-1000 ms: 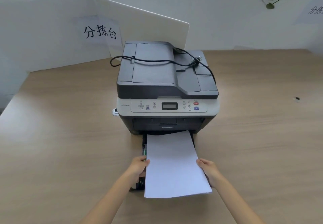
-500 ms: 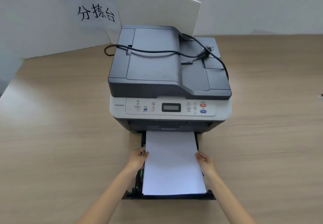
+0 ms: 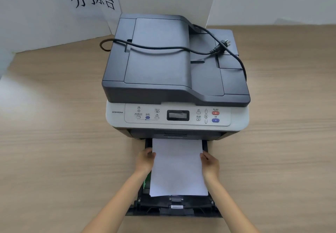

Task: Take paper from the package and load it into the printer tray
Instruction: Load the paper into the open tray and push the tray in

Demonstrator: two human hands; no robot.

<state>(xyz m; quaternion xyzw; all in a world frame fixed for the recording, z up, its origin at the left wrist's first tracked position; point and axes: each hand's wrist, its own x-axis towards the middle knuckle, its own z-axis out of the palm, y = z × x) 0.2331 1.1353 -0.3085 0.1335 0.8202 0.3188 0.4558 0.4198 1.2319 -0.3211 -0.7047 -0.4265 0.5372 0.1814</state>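
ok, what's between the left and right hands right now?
Head view: the white paper stack, held by its side edges between the left hand and right hand, over the open tray.

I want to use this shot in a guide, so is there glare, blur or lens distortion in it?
Head view: wide-angle bending curves the table edges and stretches the forearms; a pale sheen of glare lies on the table at left; the printer panel labels are soft; the paper is bright but not blown out.
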